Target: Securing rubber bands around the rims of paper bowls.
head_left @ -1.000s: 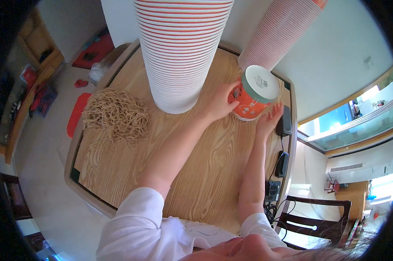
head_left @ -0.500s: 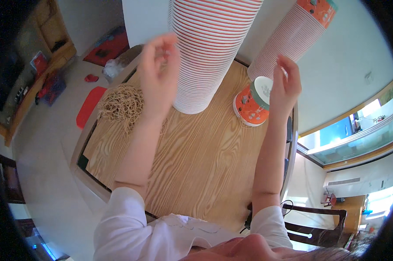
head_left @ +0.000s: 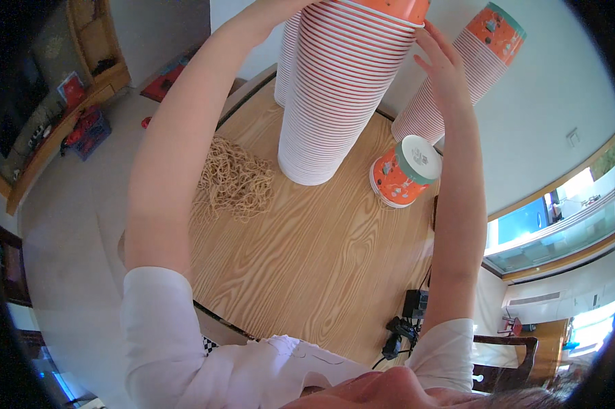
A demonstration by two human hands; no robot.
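A tall stack of nested paper cups or tubs (head_left: 341,102), upside down with white and red rims, rises from the wooden table. Its top one (head_left: 389,8) shows an orange wall and is cut off by the picture's upper edge. My right hand (head_left: 445,65) is at the right of this top cup, fingers apart, with fingertips at its rim. Over at the upper left of the stack is my left hand (head_left: 283,9); its fingers are hidden behind the stack or out of the picture. A short upturned stack of orange cups with a green band (head_left: 397,176) stands nearby.
Tan rubber bands (head_left: 236,178) lie heaped on the table (head_left: 307,266) beside my left forearm. Another tall cup stack (head_left: 450,82) stands behind my right hand, and one more (head_left: 287,65) behind the main stack. Black adapters with cables (head_left: 406,327) sit near the table's right edge.
Both hands have moved up and forward, to the top of the tall stack. The view has shifted, so its orange top cup now shows.
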